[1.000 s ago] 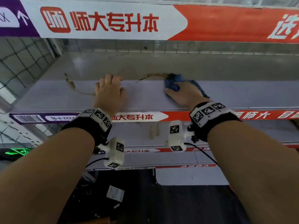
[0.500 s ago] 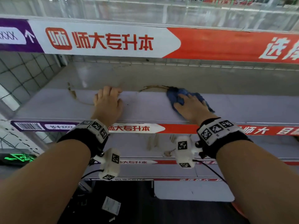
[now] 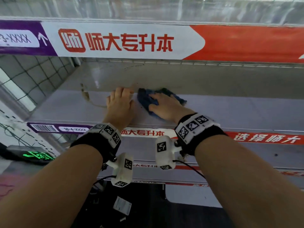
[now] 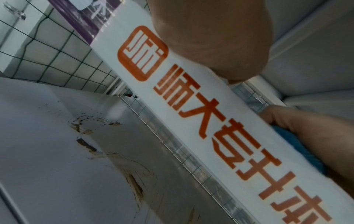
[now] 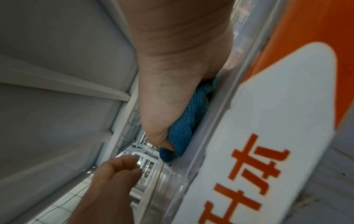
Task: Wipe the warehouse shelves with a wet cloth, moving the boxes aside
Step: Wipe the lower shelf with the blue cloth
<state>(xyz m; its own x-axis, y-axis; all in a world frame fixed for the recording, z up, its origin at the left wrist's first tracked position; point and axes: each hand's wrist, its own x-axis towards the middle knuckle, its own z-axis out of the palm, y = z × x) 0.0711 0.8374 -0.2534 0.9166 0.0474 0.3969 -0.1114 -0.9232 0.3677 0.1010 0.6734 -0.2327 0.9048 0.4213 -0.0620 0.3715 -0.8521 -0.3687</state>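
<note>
Head view: right hand [image 3: 166, 106] presses cloth [image 3: 144, 99] flat; left hand [image 3: 120, 106] flat beside.

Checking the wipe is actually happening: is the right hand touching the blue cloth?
Touching. In the head view the right hand lies on top of the blue cloth, pressing it to the shelf; the right wrist view shows cloth bunched under the palm.

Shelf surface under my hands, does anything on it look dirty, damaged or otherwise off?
Yes. Brown, rusty-looking streaks curve across the grey shelf just left of the left hand, with dark flaky patches plain in the left wrist view. The right hand presses the blue cloth beside it, not yet on those marks.
</note>
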